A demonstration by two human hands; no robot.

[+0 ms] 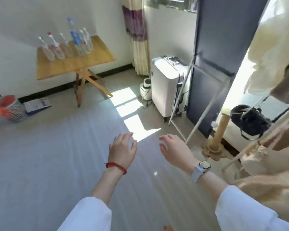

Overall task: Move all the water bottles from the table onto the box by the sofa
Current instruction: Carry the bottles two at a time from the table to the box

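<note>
Several clear water bottles (66,42) stand in a row on a small wooden folding table (83,62) against the far wall at upper left; the tallest has a blue cap and label (73,31). My left hand (123,150), with a red bracelet at the wrist, and my right hand (174,150), with a watch, hang over the floor in the lower middle. Both are empty with fingers spread, far from the table. No box or sofa is in view.
A white suitcase (167,85) and a small white appliance (146,90) stand by the curtain. A clothes rack (205,100) with hanging garments and a black bag (250,121) fills the right. A mesh bin (10,108) and a folder (37,104) lie at left.
</note>
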